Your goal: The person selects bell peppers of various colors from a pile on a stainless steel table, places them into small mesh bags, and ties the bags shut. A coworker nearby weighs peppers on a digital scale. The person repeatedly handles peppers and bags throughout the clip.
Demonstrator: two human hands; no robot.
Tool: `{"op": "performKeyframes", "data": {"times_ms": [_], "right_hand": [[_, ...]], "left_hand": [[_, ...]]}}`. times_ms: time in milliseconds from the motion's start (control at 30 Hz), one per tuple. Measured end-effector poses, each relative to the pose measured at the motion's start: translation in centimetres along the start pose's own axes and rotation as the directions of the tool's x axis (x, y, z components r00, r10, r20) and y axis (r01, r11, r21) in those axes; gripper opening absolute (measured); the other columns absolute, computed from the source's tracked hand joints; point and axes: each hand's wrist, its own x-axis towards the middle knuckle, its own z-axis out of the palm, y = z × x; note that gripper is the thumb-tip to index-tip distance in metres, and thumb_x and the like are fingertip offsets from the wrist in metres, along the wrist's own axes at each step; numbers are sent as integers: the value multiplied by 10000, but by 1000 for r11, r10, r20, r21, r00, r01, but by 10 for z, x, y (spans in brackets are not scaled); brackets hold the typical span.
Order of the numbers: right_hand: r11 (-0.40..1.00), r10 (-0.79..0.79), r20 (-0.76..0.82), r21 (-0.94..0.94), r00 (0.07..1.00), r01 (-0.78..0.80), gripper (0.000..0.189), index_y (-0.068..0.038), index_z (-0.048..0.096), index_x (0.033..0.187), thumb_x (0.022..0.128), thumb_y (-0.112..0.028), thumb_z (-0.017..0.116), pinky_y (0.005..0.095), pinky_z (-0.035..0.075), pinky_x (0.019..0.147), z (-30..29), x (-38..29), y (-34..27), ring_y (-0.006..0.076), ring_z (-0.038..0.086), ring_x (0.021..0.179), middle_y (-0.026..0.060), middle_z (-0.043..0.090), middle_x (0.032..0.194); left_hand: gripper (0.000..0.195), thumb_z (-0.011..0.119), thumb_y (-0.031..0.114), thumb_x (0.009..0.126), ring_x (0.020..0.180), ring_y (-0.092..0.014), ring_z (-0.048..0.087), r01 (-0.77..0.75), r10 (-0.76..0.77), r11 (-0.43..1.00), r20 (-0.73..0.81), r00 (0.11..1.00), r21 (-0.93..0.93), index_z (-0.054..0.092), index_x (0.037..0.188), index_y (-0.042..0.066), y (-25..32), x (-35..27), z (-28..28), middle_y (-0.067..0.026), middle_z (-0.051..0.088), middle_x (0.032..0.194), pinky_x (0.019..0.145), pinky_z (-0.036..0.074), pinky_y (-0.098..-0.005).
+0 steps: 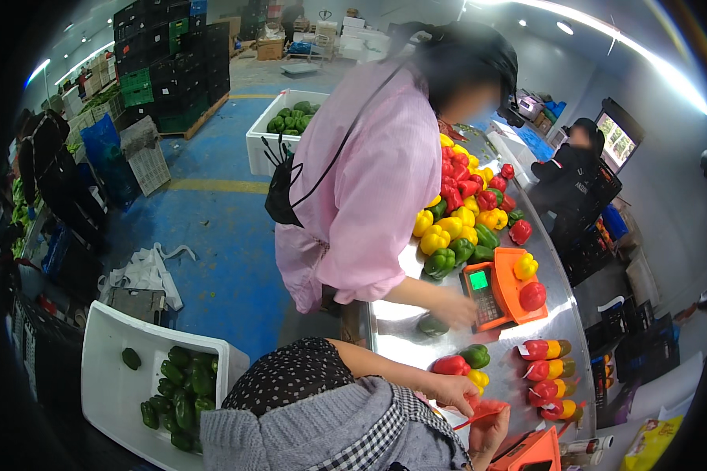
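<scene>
Low in the head view, my left hand (pixel 455 393) and my right hand (pixel 490 430) pinch a piece of red netting (pixel 488 409) between them, above the steel table. Close beyond my left hand lie a loose red bell pepper (pixel 451 365), a green bell pepper (pixel 476 355) and a yellow bell pepper (pixel 478 378). To the right, several packs of red, yellow and green peppers (pixel 545 350) lie in a column. An orange scale (pixel 525 452), partly cut off, sits beside my right hand.
A co-worker in a pink shirt (pixel 365 176) leans over the table (pixel 397 341), one blurred hand by another orange scale (pixel 506 288) bearing two peppers. Mixed peppers (pixel 462 218) are heaped beyond. A white foam box (pixel 147 335) of green peppers stands left. Another person (pixel 571 171) is across the table.
</scene>
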Motion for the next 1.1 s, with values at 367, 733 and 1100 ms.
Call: {"op": "performKeyframes", "data": {"times_ms": [367,733,1100], "right_hand": [[936,155,158,-339,975,-93,240,-58,562,1176,978,-193,569,206,470,578,4,-11,12,72,578,679,9,631,897],[901,162,441,298,883,-314,110,-78,566,1014,946,-164,577,325,537,792,-30,14,8,189,634,880,83,643,978],[942,149,71,-315,986,-119,304,-20,551,1211,984,-223,553,309,532,828,24,-9,2,180,643,940,91,651,1088]], "left_hand": [[159,569,245,957,458,-65,405,-72,39,911,-90,995,-405,540,992,93,17,5,-9,25,498,654,398,275,-206],[149,667,199,883,577,-75,525,-18,17,1000,-60,998,-15,620,944,72,-21,15,-8,22,564,712,511,408,-228],[121,583,175,944,498,-58,398,18,-16,776,9,1000,-630,515,1013,103,23,3,-7,32,433,654,450,346,-222]]}}
